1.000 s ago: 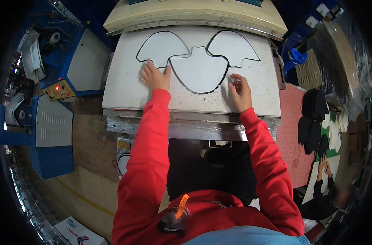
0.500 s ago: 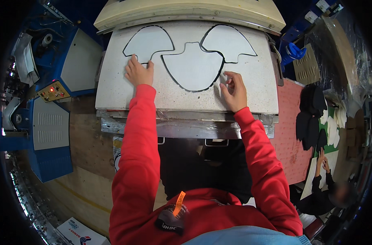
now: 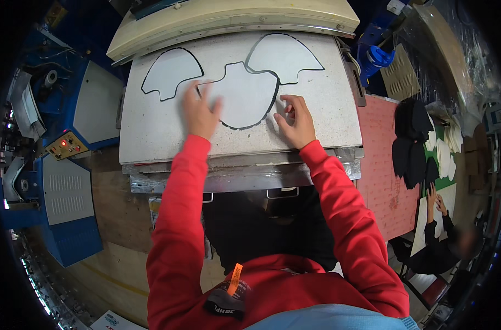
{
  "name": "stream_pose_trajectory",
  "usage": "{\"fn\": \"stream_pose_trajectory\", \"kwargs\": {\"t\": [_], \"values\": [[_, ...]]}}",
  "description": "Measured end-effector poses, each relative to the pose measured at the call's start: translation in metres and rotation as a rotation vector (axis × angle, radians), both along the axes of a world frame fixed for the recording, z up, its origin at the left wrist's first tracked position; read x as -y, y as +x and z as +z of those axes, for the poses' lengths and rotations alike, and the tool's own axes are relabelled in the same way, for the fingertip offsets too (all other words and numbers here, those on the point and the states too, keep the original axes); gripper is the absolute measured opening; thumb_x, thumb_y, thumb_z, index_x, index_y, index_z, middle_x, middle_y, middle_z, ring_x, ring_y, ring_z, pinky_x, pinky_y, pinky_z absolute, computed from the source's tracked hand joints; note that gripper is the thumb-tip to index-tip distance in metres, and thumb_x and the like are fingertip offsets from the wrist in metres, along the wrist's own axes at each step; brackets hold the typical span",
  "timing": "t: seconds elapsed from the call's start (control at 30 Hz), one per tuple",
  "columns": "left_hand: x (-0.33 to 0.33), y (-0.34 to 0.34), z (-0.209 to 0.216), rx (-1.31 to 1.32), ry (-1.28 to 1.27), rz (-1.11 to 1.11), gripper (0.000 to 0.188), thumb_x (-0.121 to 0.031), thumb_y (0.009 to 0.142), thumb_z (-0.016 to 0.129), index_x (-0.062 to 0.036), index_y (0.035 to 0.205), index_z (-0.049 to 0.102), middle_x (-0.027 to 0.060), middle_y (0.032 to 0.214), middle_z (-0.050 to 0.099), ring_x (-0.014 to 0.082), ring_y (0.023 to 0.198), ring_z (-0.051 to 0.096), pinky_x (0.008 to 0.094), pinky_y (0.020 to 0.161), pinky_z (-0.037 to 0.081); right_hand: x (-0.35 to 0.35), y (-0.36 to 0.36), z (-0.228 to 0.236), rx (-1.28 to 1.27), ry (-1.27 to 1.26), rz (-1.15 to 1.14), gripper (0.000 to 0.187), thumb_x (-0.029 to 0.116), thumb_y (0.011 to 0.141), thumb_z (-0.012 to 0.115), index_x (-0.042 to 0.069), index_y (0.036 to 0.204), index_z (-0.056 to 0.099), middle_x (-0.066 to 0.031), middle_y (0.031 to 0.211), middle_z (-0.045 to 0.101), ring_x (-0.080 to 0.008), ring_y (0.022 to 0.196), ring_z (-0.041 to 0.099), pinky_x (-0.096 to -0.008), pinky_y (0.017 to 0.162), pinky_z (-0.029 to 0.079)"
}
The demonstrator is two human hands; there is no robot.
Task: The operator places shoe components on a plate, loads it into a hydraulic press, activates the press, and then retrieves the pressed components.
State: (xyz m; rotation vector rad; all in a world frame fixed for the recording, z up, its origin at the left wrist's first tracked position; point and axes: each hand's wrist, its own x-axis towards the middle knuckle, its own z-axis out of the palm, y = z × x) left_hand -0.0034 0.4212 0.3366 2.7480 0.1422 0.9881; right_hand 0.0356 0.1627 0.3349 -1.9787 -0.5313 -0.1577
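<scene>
We've got bare counter (image 3: 151, 132) along the front edge and both sides. Three black-rimmed white cutouts: middle cutout (image 3: 245, 99) at centre, left cutout (image 3: 170, 71), right cutout (image 3: 283, 55). Both hands have slid inward: left hand (image 3: 200, 113) flat on the middle one, right hand (image 3: 297, 124) with fingers (image 3: 289, 104) spread at its rim, gripping nothing.

Free room: bare desk (image 3: 151, 137) left of the hands.
Obstacles: press head (image 3: 228, 16) overhangs behind; three steel cutting dies (image 3: 245, 93) ahead.
</scene>
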Motion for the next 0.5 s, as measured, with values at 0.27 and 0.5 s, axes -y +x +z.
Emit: {"fn": "stream_pose_trajectory", "kwargs": {"t": [0.27, 0.5], "values": [[0.069, -0.020, 0.012, -0.219, 0.057, -0.452, 0.034, -0.027, 0.080, 0.066, -0.0063, 0.107, 0.062, 0.0127, 0.118, 0.053, 0.0298, 0.111, 0.049, 0.0418, 0.094, 0.037, 0.005, 0.001, -0.005, -0.054, 0.206, 0.014, 0.035, 0.006, 0.078, 0.067, 0.004, 0.112, 0.057, -0.0050, 0.095, 0.053, -0.0120, 0.074, 0.053, -0.0245, 0.068, 0.044], [0.048, -0.009, 0.028, -0.332, -0.121, -0.416, 0.031, -0.020, 0.078, 0.070, -0.0037, 0.103, 0.061, 0.0107, 0.105, 0.057, 0.0294, 0.101, 0.054, 0.0404, 0.088, 0.042, 0.024, 0.029, -0.008, -0.142, 0.364, -0.090, 0.022, 0.004, 0.080, 0.063, 0.004, 0.102, 0.061, -0.0089, 0.094, 0.055, -0.0166, 0.075, 0.055, -0.0278, 0.068, 0.045]]}}
